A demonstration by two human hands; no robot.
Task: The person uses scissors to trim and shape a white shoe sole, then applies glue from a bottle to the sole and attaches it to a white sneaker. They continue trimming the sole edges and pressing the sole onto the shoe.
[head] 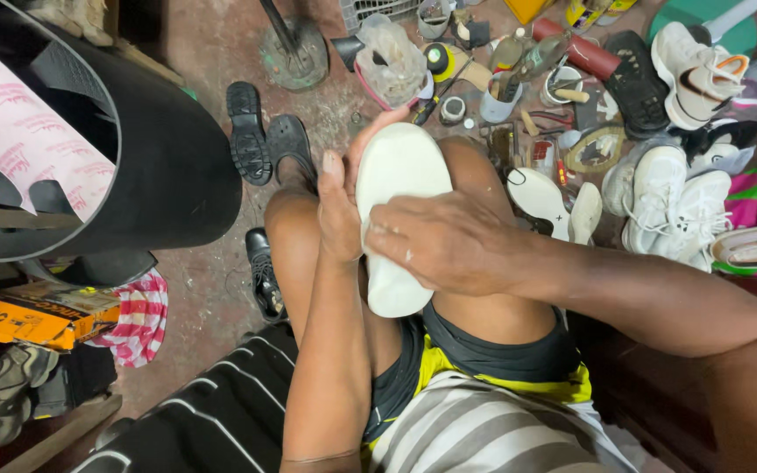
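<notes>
Soft, even light falls from above, bright enough to show colour well. The white sole (pixel 399 210) and the white sneakers (pixel 672 206) are nearly washed out. Shadows stay faint on the floor (pixel 203 289) and deepen inside the black drum (pixel 168 166) at the left edge. Straight lines bend near the corners, and focus holds throughout.

The person sits with both knees drawn up and close together, the bare forearms reaching in over the lap. The left hand (pixel 339 206) stands edge-up, fingers straight and together pointing away, thumb side up, palm turned inward. The right forearm comes in from the right, crossing the thigh; the right hand (pixel 444 245) lies palm-down, fingers curled and pressing flat, knuckles raised. The two hands seem to meet at the fingertips, though that contact is partly hidden.
</notes>
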